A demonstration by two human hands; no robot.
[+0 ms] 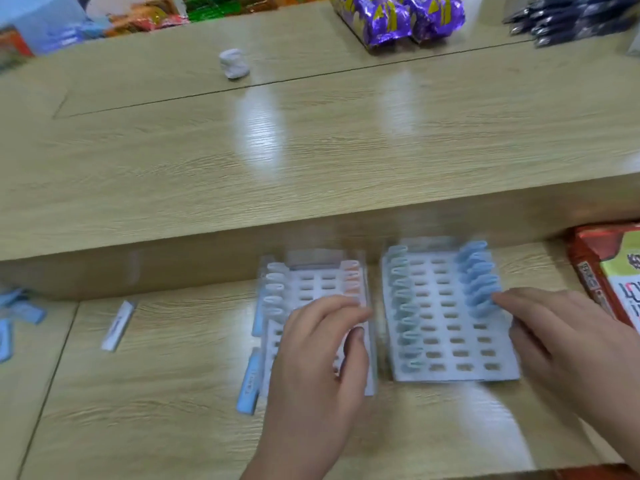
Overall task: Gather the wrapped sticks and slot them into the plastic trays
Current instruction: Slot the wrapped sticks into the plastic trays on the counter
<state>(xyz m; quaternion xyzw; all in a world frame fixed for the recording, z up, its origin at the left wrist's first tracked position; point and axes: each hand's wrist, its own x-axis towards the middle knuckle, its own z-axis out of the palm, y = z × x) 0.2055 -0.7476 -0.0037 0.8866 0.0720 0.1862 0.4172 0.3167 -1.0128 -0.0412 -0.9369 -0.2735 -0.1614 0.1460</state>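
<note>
1. Trays, two, are sitting side by side on the lower desk (156, 410): left tray (313, 289) and right tray (446, 327), clear plastic with white slotted insides.
2. Pale sticks (275, 292) and peach sticks (351, 278) are standing in the left tray, and green sticks (401, 306) and blue sticks (476, 275) in the right.
3. Writing on the red box (588, 258) is looking too blurry to read.
4. Left hand (311, 375) is curling over the left tray; whether it is holding anything, I cannot tell. Right hand (568, 344) is touching the blue sticks with nearly straight fingers (509, 301).
</note>
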